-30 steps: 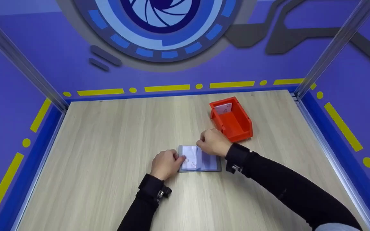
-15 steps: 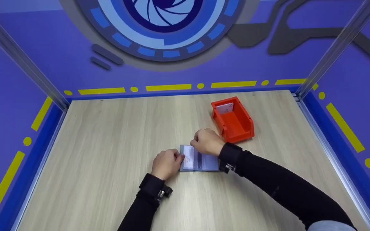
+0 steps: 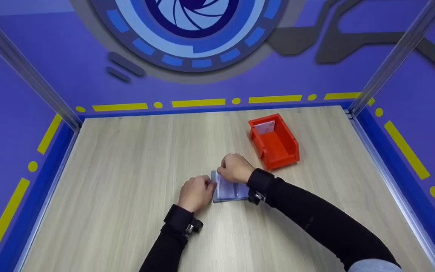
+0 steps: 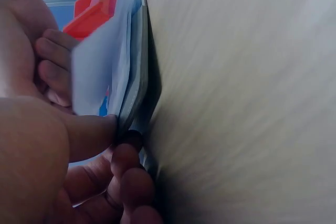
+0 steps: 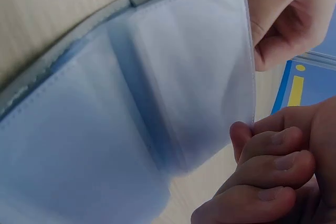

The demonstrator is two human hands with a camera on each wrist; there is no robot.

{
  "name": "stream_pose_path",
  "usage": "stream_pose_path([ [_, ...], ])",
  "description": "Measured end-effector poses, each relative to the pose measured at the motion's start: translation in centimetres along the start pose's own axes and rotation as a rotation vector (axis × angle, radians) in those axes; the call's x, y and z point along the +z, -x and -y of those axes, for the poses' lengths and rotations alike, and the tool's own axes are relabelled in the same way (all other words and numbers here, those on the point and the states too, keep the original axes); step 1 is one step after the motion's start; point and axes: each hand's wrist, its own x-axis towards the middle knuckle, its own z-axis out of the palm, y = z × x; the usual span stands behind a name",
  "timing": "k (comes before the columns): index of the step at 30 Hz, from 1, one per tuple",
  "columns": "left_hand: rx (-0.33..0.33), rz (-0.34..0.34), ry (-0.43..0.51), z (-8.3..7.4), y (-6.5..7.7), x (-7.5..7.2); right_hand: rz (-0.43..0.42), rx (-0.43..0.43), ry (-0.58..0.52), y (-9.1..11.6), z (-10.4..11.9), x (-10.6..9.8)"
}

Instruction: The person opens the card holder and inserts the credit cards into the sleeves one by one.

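Note:
A small card holder point(image 3: 226, 192) with a grey cover and clear plastic pages lies spread out on the table. My left hand point(image 3: 195, 194) pinches its left edge, thumb on top and fingers beneath, as the left wrist view shows at the grey cover point(image 4: 139, 61). My right hand point(image 3: 235, 168) reaches over the holder. Between thumb and index finger it pinches the corner of a clear page point(image 5: 199, 66), which stands lifted toward the left side in the right wrist view. The other fingers of that hand are curled. The holder's right part is partly hidden under my right wrist.
Behind and right of my right hand stands a red open-front bin point(image 3: 278, 149). A pale printed card point(image 3: 264, 127) leans against its back wall inside. The wooden table point(image 3: 127, 170) is bounded by blue-purple panels point(image 3: 198, 87) at the back and sides.
My right hand has moved left with the clear page, turning it over the left side and covering the patterned card seen there earlier. My left hand has stayed on the edge.

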Motion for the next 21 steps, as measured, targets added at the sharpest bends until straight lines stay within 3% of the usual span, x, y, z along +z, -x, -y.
stream_pose_path([
  [21, -0.035, -0.019, 0.003, -0.09, 0.02, 0.24, 0.001, -0.061, 0.039, 0.49, -0.17, 0.63],
])
